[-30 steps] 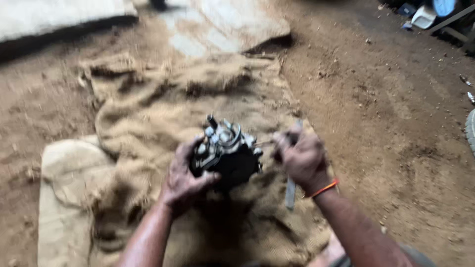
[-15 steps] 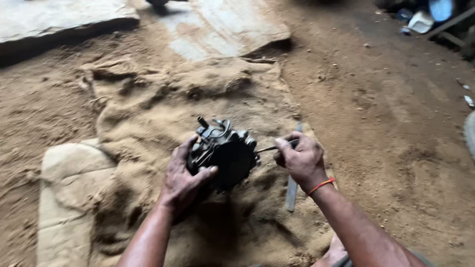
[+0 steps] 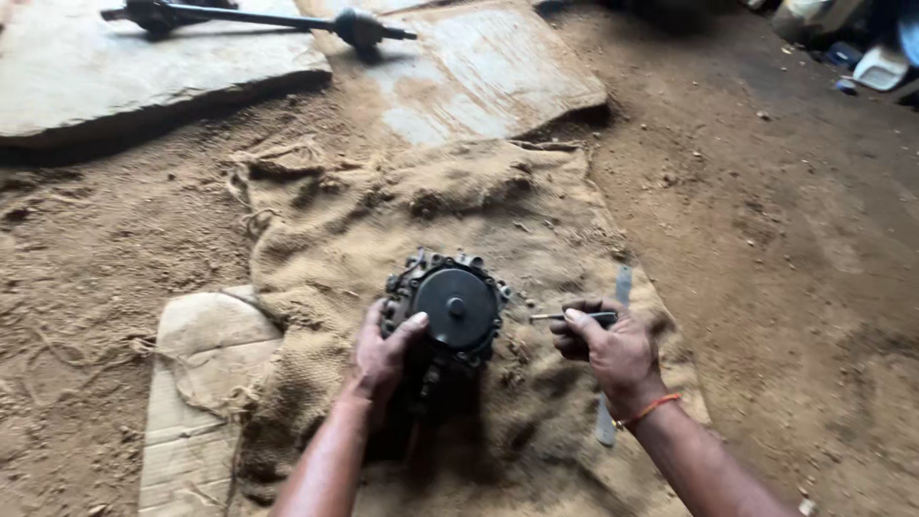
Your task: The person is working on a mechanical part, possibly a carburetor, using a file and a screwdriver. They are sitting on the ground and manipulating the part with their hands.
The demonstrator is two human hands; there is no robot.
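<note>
Round metal housing (image 3: 450, 316) blocks middle, upright between my hands. My left hand (image 3: 383, 349) grips its left edge; my right hand (image 3: 613, 349) sits just right with thin tool (image 3: 560, 316), narrow gap to housing. Flat metal strip (image 3: 613, 383) lies under my right wrist. Burlap sacking (image 3: 402, 211) beyond housing open. Cardboard (image 3: 206, 383) left. Stone slab (image 3: 144, 67) with axle shaft (image 3: 258, 17) far ahead. Dirt floor (image 3: 785, 249) right open.

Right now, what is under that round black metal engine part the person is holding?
Rumpled brown burlap sacking lies spread beneath the round black metal engine part, over the dirt ground. The part's underside is hidden.
</note>
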